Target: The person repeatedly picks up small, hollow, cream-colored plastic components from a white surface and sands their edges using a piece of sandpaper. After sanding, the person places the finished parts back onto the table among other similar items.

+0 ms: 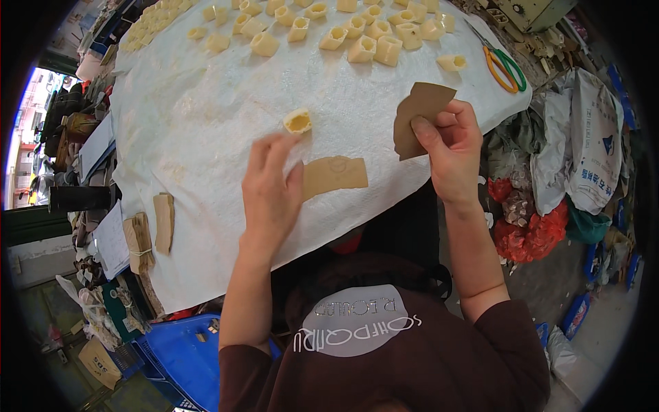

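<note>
My left hand (271,189) lies flat on the white cloth-covered table (199,130), fingers spread, its fingertips almost touching a small cream-coloured folded cup (298,121). A brown paper piece (335,174) lies just right of that hand, its edge under my thumb. My right hand (449,147) is raised at the table's right edge and pinches another brown paper piece (419,117) between thumb and fingers. Several finished cream cups (364,38) stand in rows along the far side of the table.
Scissors with orange and green handles (504,66) lie at the far right of the table. Bundles of brown paper (151,230) sit at the near left edge. A blue crate (182,357) stands below left; sacks and red net bags (542,220) crowd the right floor.
</note>
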A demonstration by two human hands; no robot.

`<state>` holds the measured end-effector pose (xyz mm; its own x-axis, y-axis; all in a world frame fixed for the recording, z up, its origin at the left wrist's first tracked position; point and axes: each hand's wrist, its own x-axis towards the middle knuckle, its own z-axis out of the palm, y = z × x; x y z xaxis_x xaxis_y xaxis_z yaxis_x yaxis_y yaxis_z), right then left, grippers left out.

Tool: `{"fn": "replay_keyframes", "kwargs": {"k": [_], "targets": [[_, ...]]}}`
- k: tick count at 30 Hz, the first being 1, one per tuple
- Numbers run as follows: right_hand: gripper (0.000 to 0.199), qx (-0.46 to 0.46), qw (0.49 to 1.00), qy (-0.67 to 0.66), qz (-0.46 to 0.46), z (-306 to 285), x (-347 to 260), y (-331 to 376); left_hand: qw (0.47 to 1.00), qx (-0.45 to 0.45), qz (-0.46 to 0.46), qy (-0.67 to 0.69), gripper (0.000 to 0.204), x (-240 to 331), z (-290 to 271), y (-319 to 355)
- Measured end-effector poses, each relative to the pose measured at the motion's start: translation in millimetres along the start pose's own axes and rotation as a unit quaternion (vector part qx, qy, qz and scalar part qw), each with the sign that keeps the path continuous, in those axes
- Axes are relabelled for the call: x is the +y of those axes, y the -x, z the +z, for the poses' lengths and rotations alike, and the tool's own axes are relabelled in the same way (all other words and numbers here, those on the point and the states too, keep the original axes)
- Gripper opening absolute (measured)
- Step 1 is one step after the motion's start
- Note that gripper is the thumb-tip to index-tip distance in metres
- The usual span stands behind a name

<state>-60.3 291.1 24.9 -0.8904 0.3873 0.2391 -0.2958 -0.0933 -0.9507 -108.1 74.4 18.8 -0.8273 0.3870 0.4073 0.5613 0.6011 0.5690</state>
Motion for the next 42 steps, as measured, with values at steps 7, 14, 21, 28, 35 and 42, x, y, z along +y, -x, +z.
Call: {"fn": "replay_keyframes", "kwargs": {"k": [7, 14, 21, 28, 35, 42], "targets": [[0.015, -0.099, 0.994, 0.005, 0.041, 3.2, -9.1, 20.1, 0.973, -0.081, -0.119, 0.182, 0.044, -30.1, 14.7, -30.6], [0.016, -0.209, 0.943, 0.239, -0.101, 11.2, -17.9, 19.5, 0.956, 0.030, -0.072, 0.284, 0.039, 15.3, -13.1, -6.4], [0.016, -0.358, 0.902, 0.240, -0.009, 28.4, -33.0, 31.7, 0.844, -0.122, -0.232, 0.468, 0.040, 29.6, -25.2, 53.0], [0.015, -0.416, 0.884, 0.197, 0.082, 36.6, -28.0, 39.1, 0.797, -0.099, -0.249, 0.542, 0.042, 41.5, -20.9, 77.1], [0.014, -0.407, 0.891, 0.186, 0.071, 37.2, -26.3, 41.7, 0.809, -0.106, -0.243, 0.524, 0.041, 46.1, -22.2, 77.3], [0.014, -0.411, 0.890, 0.188, 0.060, 34.2, -26.7, 38.5, 0.821, -0.118, -0.223, 0.512, 0.041, 46.8, -22.8, 76.9]]}}
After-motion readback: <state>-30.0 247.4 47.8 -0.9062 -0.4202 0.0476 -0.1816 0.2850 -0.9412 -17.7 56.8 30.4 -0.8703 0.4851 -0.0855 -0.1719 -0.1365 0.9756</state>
